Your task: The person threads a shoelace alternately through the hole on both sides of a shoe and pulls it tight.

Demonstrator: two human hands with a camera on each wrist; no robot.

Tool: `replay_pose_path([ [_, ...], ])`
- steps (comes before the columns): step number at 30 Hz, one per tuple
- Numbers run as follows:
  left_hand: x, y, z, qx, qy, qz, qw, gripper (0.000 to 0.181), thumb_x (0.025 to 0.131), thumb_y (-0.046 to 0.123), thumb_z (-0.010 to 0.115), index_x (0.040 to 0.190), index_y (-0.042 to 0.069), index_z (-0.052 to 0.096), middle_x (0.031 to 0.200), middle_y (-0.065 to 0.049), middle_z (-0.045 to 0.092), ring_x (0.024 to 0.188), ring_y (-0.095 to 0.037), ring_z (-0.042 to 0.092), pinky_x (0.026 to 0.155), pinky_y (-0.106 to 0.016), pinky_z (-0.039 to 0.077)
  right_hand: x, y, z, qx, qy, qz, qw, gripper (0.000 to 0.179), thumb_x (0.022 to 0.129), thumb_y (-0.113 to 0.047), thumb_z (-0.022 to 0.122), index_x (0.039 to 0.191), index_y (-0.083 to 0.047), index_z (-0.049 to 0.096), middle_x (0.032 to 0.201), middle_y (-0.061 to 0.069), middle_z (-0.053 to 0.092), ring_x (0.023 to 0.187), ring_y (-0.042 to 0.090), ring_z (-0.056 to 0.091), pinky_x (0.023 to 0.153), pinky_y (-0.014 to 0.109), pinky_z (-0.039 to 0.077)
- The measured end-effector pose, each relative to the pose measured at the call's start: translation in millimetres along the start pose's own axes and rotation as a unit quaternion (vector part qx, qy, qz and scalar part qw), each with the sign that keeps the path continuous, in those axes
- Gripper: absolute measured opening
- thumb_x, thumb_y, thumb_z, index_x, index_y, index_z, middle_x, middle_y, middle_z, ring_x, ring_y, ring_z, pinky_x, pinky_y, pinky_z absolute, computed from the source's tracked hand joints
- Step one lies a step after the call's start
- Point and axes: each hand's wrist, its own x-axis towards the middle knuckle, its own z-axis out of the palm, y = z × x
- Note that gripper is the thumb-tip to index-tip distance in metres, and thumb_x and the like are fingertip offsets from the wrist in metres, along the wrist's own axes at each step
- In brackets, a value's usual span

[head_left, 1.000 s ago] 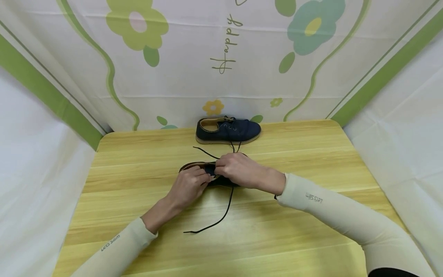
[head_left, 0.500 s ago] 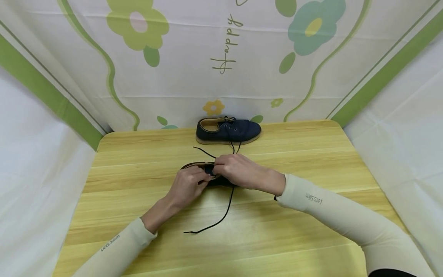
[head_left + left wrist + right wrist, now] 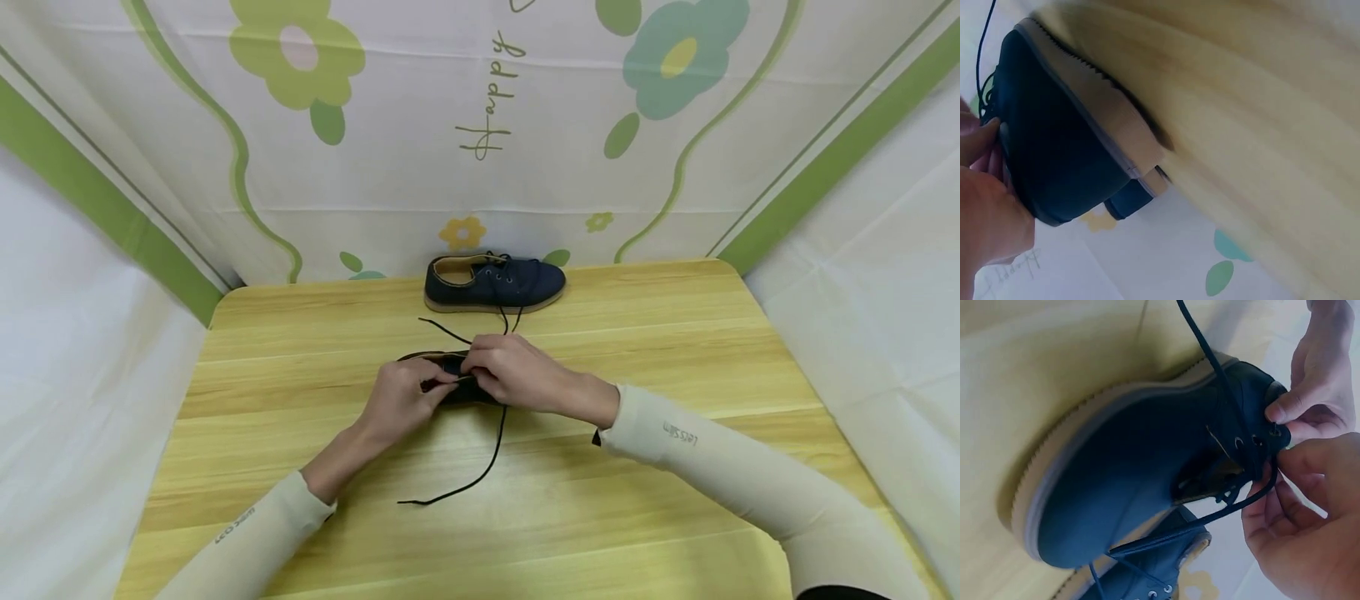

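Observation:
A dark navy lace-up shoe (image 3: 471,393) with a tan sole stands on the table between both hands, its toe to the right. My left hand (image 3: 401,396) pinches the eyelet flap between thumb and index finger at the shoe's opening. Right beside those fingertips, my right hand (image 3: 517,371) pinches a black shoelace (image 3: 1212,359) by the top eyelet (image 3: 1275,432). The right fingers hide part of the lacing in the head view. One loose lace end trails toward the table's front; another lies behind the shoe. In the left wrist view, the shoe's heel (image 3: 1066,144) fills much of the frame.
A matching navy shoe (image 3: 517,282) stands at the table's back edge, its laces hanging forward. A white flowered cloth (image 3: 555,167) rises behind the wooden table (image 3: 637,517). White cloth (image 3: 67,375) also hangs at both sides.
My left hand has turned slightly, and its thumb and index finger now reach out in a pinch at the flap. The right hand has shifted a little left and down; the shoe stays in place.

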Motion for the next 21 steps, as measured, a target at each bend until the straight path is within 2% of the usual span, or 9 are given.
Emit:
replay_pose_path([
  [5,7.2,0.9,-8.0,-0.039,-0.056,-0.070,0.9952,0.001,0.090,0.006,0.085,0.090,0.005,0.085,0.086,-0.002,0.081,0.068,-0.008,0.070,0.059,-0.023,0.054,-4.8,-3,6,0.018,0.031,0.030,0.9989,0.020,0.097,0.002,0.067,0.108,-0.006,0.081,0.102,0.004,0.074,0.087,0.014,0.070,0.076,0.028,0.059],
  [9,14.6,3.1,-15.0,-0.063,-0.109,-0.135,0.9828,0.004,0.094,0.010,0.082,0.092,0.008,0.085,0.080,0.002,0.079,0.061,-0.004,0.062,0.056,-0.023,0.050,-8.8,-4,11,0.006,0.057,0.031,0.9979,0.019,0.096,0.002,0.069,0.109,-0.005,0.080,0.103,0.006,0.076,0.091,0.017,0.072,0.079,0.032,0.060],
  [12,18.1,3.9,-18.1,-0.075,-0.134,-0.167,0.9739,0.004,0.094,0.010,0.082,0.093,0.009,0.085,0.078,0.003,0.077,0.061,-0.007,0.062,0.056,-0.024,0.049,-11.4,-4,15,-0.004,0.072,0.028,0.9970,0.017,0.095,0.001,0.072,0.110,-0.005,0.079,0.105,0.006,0.077,0.097,0.020,0.073,0.084,0.036,0.061],
  [15,20.2,3.5,-20.0,-0.085,-0.144,-0.178,0.9697,0.004,0.094,0.009,0.081,0.093,0.008,0.085,0.078,0.001,0.077,0.064,-0.011,0.065,0.057,-0.025,0.050,-13.1,-3,18,-0.018,0.089,0.003,0.9958,0.017,0.093,0.000,0.076,0.109,-0.007,0.077,0.106,0.005,0.077,0.100,0.022,0.073,0.089,0.038,0.060],
  [21,21.0,1.4,-20.7,-0.094,-0.143,-0.182,0.9683,0.004,0.094,0.009,0.081,0.092,0.009,0.085,0.080,-0.002,0.078,0.064,-0.011,0.065,0.057,-0.025,0.049,-14.0,1,27,-0.064,0.127,-0.065,0.9877,0.018,0.088,-0.002,0.086,0.102,-0.010,0.078,0.101,0.003,0.076,0.097,0.020,0.073,0.089,0.037,0.060],
])
